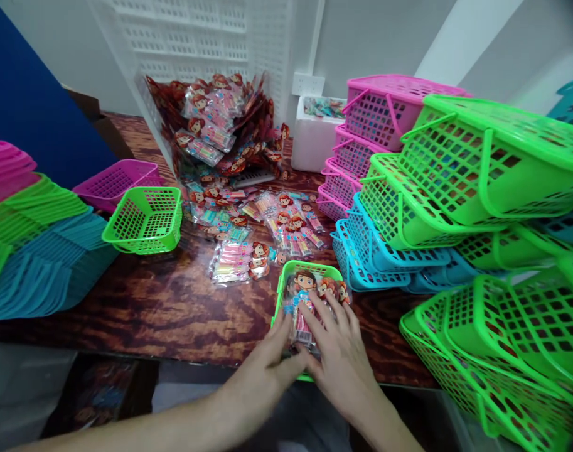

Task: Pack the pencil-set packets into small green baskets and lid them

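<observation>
A small green plastic basket (332, 270) sits at the table's front edge, filled with clear packets (305, 281) printed with cartoon figures. My right hand (340, 345) lies over the packets in it, fingers stretched out and spread. At the basket's near left side, my left hand (272, 361) rests against the packets with its fingers extended; some fingertips are hard to make out. The two thumbs come close together near a packet's barcode. Left of the basket, several similar packets (239, 260) lie in a neat overlapping row. More packets (293, 223) are spread out behind.
A tipped white crate (192, 25) spills a heap of packets (211, 119) at the back. Filled green baskets (526, 169), blue baskets (375, 251) and pink baskets (371, 113) are stacked at right. Nested baskets (46, 251) and an unfilled green basket (145, 220) stand at left.
</observation>
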The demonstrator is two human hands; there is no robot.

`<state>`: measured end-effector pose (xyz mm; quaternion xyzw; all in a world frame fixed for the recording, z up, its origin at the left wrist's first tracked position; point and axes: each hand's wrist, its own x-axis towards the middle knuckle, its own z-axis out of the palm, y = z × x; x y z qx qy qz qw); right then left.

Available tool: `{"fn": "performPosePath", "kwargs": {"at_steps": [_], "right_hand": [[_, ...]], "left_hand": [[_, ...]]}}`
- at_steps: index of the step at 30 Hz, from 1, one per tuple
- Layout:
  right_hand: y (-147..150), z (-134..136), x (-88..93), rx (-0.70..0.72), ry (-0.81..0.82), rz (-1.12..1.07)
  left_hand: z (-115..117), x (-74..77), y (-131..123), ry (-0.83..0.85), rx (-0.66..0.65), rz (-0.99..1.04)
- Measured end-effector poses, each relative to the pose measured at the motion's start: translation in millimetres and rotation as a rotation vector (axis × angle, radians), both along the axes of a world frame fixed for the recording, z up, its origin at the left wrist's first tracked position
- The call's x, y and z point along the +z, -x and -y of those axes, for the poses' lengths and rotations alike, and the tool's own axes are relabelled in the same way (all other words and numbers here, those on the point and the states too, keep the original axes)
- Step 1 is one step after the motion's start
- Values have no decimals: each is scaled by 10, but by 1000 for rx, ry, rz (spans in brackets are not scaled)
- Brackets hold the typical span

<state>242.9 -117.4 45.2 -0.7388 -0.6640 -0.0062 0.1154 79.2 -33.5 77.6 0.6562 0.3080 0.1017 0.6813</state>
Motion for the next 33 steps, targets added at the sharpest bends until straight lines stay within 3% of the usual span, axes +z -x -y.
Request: {"fn": "performPosePath", "kwargs": {"at_steps": [3, 7, 11, 15, 19, 24, 27, 33], "right_hand": [[23, -17, 15, 23, -9, -19], [-73, 25, 22, 75, -96, -136], [-239, 139, -101, -101, -207, -80], [-303, 194, -247, -127, -148, 43], [-293, 178, -286, -128, -130, 39], [-247, 198, -301, -175, -228, -212], [-219, 223, -321, -291, -315, -309], [-206, 228, -329, -285, -315, -435]], "left_hand": [[-66, -29, 96, -535, -220, -152], [-228, -71, -10, -1195, -405, -262], [-237, -188, -207, -1536, -542, -313], [-168, -267, -334, -1597, -616, -364], [-224, -151, -361, -1543, -698, -360], [-354, -17, -334, -1508, -605, -263], [-402, -49, -322, -1486, -597, -215], [-454, -119, -313, -1438, -548, -145]]}}
